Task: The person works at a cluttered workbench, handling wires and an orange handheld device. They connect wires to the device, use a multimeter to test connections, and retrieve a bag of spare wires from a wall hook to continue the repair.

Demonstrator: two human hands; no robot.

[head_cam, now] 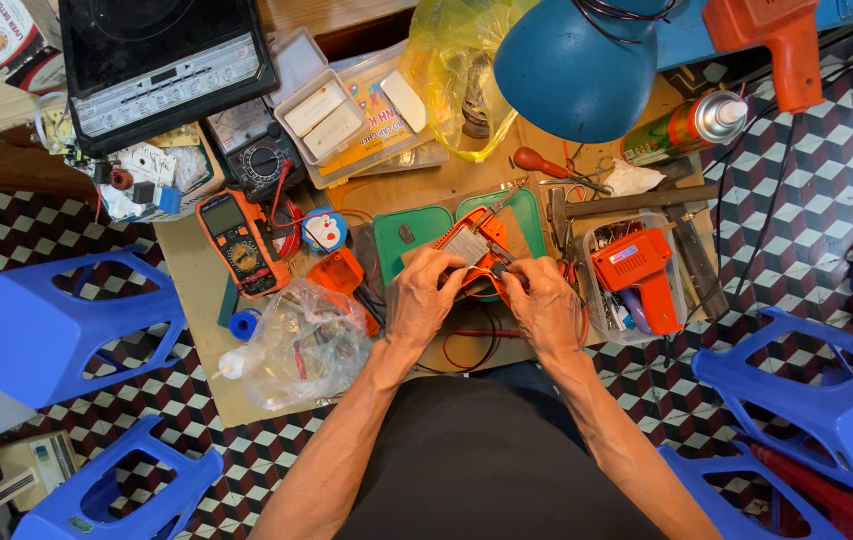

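My left hand (425,297) grips an orange soldering-gun body (474,241) with a grey metal block showing in its opened side, held over a green tray (417,232). My right hand (547,303) pinches a thin dark tool at the gun's lower right side; its tip is hidden by my fingers. Red wires (467,345) loop below my hands on the low wooden board (197,290).
An orange multimeter (240,240) and a clear plastic bag (309,345) lie left. A clear tub with another orange soldering gun (640,272) sits right. A blue lamp shade (579,62), spray can (692,124) and black induction cooker (162,60) stand behind. Blue plastic stools (57,325) flank both sides.
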